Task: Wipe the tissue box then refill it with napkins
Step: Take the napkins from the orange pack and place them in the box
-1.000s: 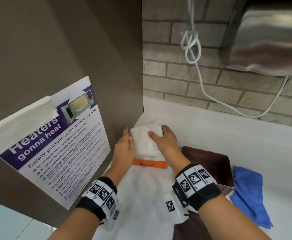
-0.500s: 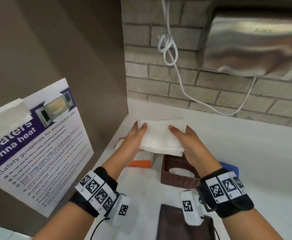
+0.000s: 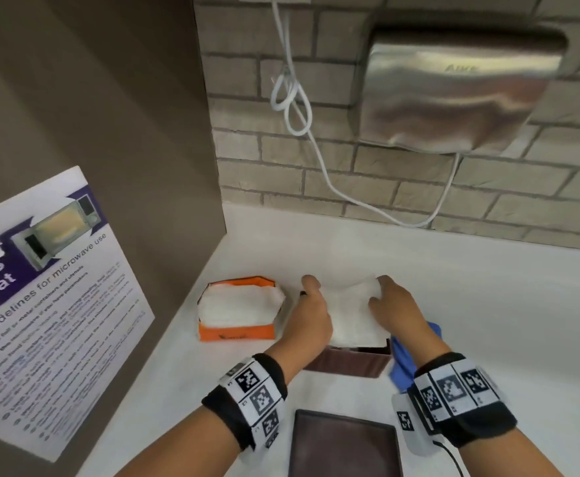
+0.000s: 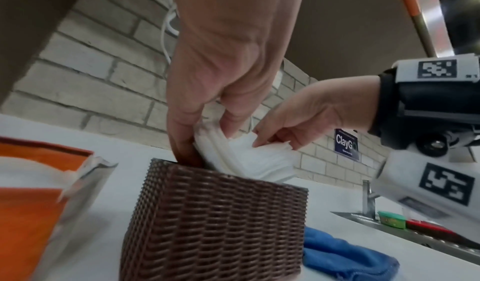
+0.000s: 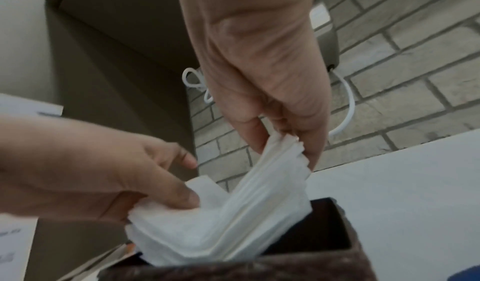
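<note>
Nearest the person, at 6 o'clock on the white table (image 3: 488, 287), lies a flat dark brown lid (image 3: 345, 442). Just past it stands the tissue box (image 3: 348, 361), a brown woven box with its open top facing up. It is square, so it has no clear long side. A blue cloth (image 3: 407, 356) lies bunched on the table, touching the box at its 3 o'clock side.

A thick stack of white napkins (image 3: 352, 311) is part way into the box. The stack is folded and soft, bent in the middle. Its long side runs from 9 o'clock to 3 o'clock, and it tips down to the left, with the left end lower inside the box and the right end held higher.

The left hand (image 3: 310, 316) reaches down from above, palm toward the stack. Its fingers (image 4: 182, 133) are curled round the left end of the napkins, and one finger goes down inside the box wall. The right hand (image 3: 393, 308) comes in from 3 o'clock. Its thumb and fingers (image 5: 314, 150) pinch the right end of the stack.

At 9 o'clock from the box, close by, sits an orange pack (image 3: 238, 313), torn open on top, with more white napkins showing. Far at 12 o'clock is a brick wall (image 3: 402, 187) with a silver hand dryer (image 3: 453, 87) and a white cord (image 3: 293, 101).
</note>
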Tool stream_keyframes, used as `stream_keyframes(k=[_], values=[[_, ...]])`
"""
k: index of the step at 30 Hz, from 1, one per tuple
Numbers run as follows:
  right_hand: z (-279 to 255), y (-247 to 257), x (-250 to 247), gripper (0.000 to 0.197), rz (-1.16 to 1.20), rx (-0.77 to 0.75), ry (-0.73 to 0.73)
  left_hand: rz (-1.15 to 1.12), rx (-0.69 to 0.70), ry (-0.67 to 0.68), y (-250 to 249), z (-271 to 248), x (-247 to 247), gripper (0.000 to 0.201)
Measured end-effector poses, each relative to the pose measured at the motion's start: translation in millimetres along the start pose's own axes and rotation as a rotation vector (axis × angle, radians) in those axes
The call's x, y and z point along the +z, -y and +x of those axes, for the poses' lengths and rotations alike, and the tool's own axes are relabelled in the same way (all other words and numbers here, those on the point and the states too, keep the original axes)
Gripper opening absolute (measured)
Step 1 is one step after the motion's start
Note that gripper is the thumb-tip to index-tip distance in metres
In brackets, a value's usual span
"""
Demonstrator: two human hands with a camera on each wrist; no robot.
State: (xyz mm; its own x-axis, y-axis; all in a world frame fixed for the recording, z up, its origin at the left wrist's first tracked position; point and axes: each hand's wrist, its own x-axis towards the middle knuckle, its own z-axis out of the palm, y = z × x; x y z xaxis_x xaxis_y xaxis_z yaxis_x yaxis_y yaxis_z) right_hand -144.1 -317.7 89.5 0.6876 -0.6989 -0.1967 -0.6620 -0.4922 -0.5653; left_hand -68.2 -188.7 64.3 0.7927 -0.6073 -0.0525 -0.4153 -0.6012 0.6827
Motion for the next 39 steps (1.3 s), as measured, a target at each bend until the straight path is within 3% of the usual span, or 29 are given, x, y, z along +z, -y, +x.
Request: stream_keyframes(k=[3,7,12,16,18,21,24,26,30,33,37,39], values=[[3.4,0.2,16.6,0.038,-0.194,-0.017,0.019,0.135,0.028,0.163,-9.2,-2.1,3.7,0.034],[6.1,-0.4,36.2,0.033,-0.36,0.015,0.065,0.346,-0.129,0.342,-9.8,2.7,15.7,0.063],[14.1,-9.1,53.1,0.032,-0.492,0.022,0.1,0.344,-0.128,0.384,-1.0,7.3,23.7,0.044],[15.5,-5.9,58.4,0.03,-0.46,0.048,0.133,0.331,-0.134,0.354,-1.7,7.1,23.2,0.048],[17.0,-4.7,58.1,0.029,-0.516,0.034,0.153,0.312,-0.079,0.356,-1.8,7.3,22.8,0.039],[15.8,-3.9,60.3,0.032,-0.591,0.022,0.182,0.44,-0.088,0.414,2.2,10.5,30.0,0.039],[10.7,-4.5,65.8,0.03,-0.72,-0.05,0.146,0.493,-0.092,0.41,5.1,11.7,33.2,0.05],[5.3,-3.6,66.1,0.029,-0.832,-0.102,0.098,0.481,-0.023,0.354,5.3,10.6,30.9,0.046],[-2.3,3.7,54.5,0.03,-0.943,-0.149,0.025,0.11,0.141,0.065,20.9,5.7,-9.9,0.034],[-8.4,25.7,41.1,0.022,-0.803,-0.234,-0.073,0.026,0.109,-0.058,49.1,18.0,-58.4,0.032],[-8.3,80.7,70.3,0.025,-0.505,-0.515,0.038,0.161,-0.094,0.017,103.6,44.8,-84.5,0.036],[-4.0,106.1,96.9,0.032,-0.432,-0.577,0.151,0.167,-0.11,0.092,122.9,52.0,-81.3,0.032]])
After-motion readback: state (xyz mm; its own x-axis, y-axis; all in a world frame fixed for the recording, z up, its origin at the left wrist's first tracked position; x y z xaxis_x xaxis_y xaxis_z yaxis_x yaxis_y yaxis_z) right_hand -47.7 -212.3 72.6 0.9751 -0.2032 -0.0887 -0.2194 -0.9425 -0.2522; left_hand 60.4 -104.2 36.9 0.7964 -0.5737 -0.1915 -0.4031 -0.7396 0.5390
